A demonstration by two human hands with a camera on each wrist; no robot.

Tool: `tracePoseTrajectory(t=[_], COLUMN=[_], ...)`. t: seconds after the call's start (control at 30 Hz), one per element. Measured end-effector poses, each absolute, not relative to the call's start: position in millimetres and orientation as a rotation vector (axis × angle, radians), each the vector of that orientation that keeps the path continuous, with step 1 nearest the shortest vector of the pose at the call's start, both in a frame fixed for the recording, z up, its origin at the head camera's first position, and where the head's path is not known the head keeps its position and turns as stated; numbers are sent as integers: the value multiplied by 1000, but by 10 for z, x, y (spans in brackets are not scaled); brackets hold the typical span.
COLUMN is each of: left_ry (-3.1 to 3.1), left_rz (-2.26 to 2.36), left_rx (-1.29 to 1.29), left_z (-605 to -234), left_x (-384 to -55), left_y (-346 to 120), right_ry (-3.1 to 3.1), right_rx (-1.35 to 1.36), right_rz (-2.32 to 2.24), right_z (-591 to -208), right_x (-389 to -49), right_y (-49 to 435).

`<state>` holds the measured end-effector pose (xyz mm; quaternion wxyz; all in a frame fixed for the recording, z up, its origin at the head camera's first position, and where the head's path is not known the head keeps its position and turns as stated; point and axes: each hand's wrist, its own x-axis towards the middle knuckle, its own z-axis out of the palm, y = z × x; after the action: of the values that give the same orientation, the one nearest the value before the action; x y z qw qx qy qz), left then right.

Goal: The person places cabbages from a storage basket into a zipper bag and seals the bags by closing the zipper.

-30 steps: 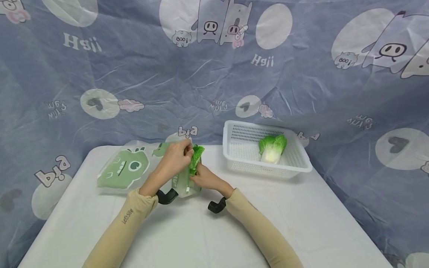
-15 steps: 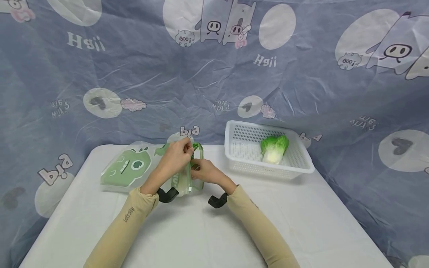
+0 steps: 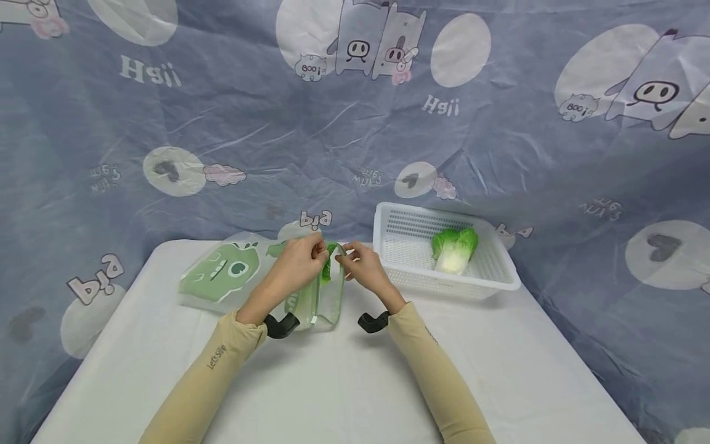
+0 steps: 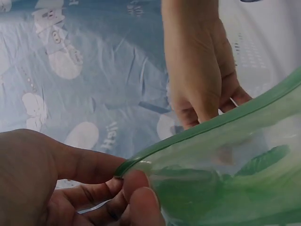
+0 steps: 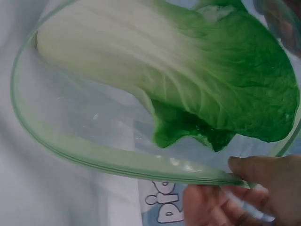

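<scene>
A clear zip bag [image 3: 331,308] with a green-edged mouth is held wide between both hands. Inside it lies a Chinese cabbage [image 5: 197,80], its white base and green leaves showing in the right wrist view. My left hand [image 3: 296,262] pinches one green edge of the mouth between thumb and fingers, seen close in the left wrist view. On the opposite edge, my right hand [image 3: 364,266] pinches the rim, thumb on the inner side and fingers beneath.
Clear plastic with a green one-eyed monster print [image 3: 222,271] lies to the left. A white perforated basket [image 3: 438,280] stands at the back right, with another Chinese cabbage [image 3: 456,251] in it. A patterned cloth [image 3: 310,142] hangs behind the white table [image 3: 333,388].
My right hand has come out of the bag's mouth, away from the cabbage, and taken the right edge, pulling the opening wider. My left hand keeps its pinch.
</scene>
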<state>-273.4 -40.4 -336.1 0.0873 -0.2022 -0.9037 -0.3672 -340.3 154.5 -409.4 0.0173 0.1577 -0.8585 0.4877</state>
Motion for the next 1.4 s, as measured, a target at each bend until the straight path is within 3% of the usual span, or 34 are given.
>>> tracePoseTrajectory(t=[0.33,0.77,1.03,1.4], left_ry=[-2761,-2912,-2604,-2647], left_rz=[-853,388,272,-364], left_rx=[-567,-532,-562,-827], left_z=[-3388,-3574,-3731,-3488], left_x=[-2532,-1833,-1930,-2186], left_y=[-317,-46,7,-243], right_ry=[-2467,-2408,-2396,-2423], right_rx=[446,304,282,208], right_rz=[1731,1851,1870,1896], right_z=[-4125,-4036,-4066,-3943], right_x=[-3430,-3406,-3427,-3428], right_y=[1526,1613,1635,1717])
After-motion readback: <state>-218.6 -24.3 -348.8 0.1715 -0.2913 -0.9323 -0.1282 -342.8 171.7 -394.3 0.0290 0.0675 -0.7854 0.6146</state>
